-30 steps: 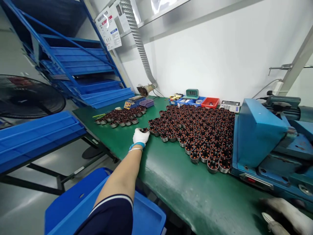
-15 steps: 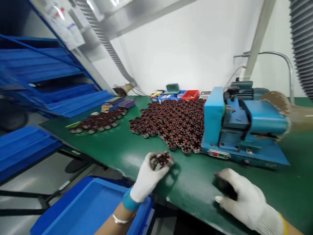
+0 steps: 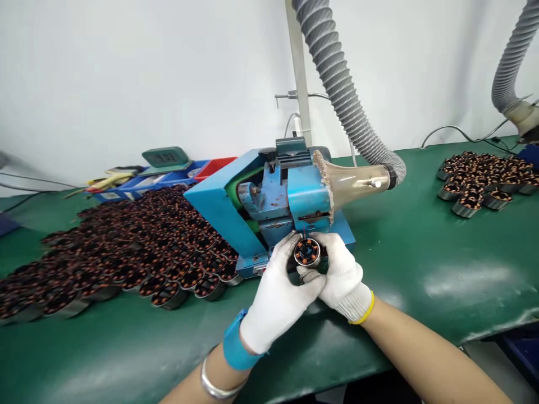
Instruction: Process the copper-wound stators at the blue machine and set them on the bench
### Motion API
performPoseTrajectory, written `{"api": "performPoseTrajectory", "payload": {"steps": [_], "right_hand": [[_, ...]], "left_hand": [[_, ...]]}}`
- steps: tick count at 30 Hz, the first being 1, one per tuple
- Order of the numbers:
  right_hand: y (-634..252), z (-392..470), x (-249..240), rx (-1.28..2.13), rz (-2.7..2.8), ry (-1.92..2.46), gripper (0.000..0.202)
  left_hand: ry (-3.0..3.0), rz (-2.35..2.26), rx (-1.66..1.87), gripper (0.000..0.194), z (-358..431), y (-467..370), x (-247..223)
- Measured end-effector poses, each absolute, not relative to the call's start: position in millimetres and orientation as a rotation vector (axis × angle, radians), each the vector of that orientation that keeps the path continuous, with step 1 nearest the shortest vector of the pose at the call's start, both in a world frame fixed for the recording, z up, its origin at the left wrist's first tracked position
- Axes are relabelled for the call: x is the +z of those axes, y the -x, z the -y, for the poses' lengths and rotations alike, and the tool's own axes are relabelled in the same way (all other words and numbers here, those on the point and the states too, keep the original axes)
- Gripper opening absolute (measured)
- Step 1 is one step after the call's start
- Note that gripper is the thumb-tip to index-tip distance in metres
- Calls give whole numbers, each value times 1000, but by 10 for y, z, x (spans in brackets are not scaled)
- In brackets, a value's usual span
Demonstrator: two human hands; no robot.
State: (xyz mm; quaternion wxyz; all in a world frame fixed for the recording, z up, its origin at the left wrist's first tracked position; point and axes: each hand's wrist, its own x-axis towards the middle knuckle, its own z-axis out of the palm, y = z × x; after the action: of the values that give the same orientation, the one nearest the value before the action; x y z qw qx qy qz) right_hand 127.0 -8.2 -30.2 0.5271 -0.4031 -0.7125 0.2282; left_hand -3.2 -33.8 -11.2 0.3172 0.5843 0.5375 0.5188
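1. Green bench (image 3: 404, 264): spread across the view, its far edge set along a white wall, its near edge seen at lower right.
2. Dense spread of wound cores (image 3: 138, 241): laid over the bench's left part, from near the far edge towards the near edge; many blurred.
3. Blue machine (image 3: 273, 196): placed mid-bench, flanked by the spread's right side. A clear funnel (image 3: 357, 182) is fitted at its right, joined to a grey ribbed hose (image 3: 343, 84).
4. Smaller core cluster (image 3: 480, 177): grouped towards the bench's far right corner.
5. Blue trays (image 3: 164, 180), red tray (image 3: 214, 166) and green clock (image 3: 166, 158): lined up by the far edge, left of the machine.
6. Left hand (image 3: 280, 297) and right hand (image 3: 342, 275): white-gloved, fingers curled partway; one core is held between them.
7. Held wound core (image 3: 307, 252): gripped just before the machine, towards the near edge, open face turned up; orange windings seen inside.
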Motion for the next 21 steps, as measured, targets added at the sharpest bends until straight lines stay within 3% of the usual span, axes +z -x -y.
{"api": "performPoseTrajectory", "payload": {"steps": [3,5,21], "right_hand": [[-1263,28,-273,495,1668,1026,43],[-1259,-4,-244,495,1665,1031,45],[-1293,-82,-32,484,1613,1055,36]], "left_hand": [[-1606,-1575,1435,48,290,-47,-50],[-1549,-1592,1430,41,245,-65,12],[-1392,-1469,1494,35,48,-236,214]]}}
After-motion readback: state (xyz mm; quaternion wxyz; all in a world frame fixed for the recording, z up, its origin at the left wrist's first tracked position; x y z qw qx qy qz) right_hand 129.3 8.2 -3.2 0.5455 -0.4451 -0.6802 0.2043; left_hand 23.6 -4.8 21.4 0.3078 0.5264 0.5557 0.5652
